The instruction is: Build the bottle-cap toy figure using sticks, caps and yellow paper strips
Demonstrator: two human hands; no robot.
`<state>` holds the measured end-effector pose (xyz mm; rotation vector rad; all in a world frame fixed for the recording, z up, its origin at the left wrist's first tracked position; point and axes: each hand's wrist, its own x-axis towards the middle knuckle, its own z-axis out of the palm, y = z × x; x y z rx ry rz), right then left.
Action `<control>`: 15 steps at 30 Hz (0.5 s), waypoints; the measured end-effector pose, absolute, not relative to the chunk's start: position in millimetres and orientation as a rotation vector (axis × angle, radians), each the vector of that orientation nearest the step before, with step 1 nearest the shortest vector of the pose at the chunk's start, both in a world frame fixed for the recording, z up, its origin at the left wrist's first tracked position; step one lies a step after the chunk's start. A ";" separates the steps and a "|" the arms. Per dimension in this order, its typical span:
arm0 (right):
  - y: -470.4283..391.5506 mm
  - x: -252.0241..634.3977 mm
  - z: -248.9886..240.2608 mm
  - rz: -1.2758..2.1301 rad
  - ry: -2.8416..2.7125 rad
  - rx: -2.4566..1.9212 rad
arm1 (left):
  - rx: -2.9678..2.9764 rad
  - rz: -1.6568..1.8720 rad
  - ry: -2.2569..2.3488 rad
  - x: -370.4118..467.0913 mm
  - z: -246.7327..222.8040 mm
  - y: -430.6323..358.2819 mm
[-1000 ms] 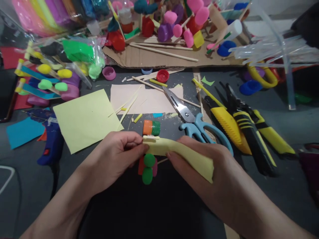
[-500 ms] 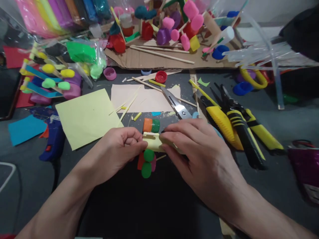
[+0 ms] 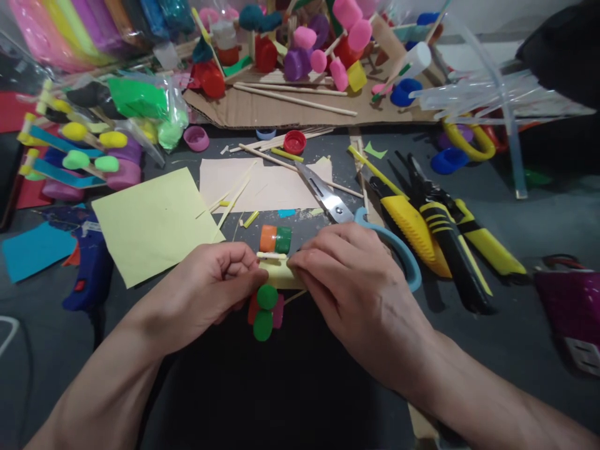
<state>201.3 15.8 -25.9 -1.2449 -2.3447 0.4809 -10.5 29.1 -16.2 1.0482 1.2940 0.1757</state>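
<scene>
Between my hands is a strip of pale yellow paper on a small craft model. My left hand pinches the strip's left end, thumb on top. My right hand has its fingertips pressed together on the right end. A thin whitish stick lies along the strip's far edge. Beyond it sit an orange bottle cap and a green bottle cap, side by side. On the near side, two green rounded pieces stand in front of reddish and pink caps, partly hidden.
Scissors with blue handles lie just beyond my right hand. A yellow cutter and pliers are to the right. On the left lie a yellow paper sheet and a blue glue gun. Cardboard with clay-topped models stands behind.
The whole view has shifted slightly, so things sit a little further left. My right hand's fingers have moved closer to my left hand along the paper strip, and more of the scissors' handle shows.
</scene>
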 end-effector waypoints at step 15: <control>9.5 199.0 -25.0 0.206 -2.458 -1.156 | 1.065 0.241 1.335 -8.5 -17.2 28.0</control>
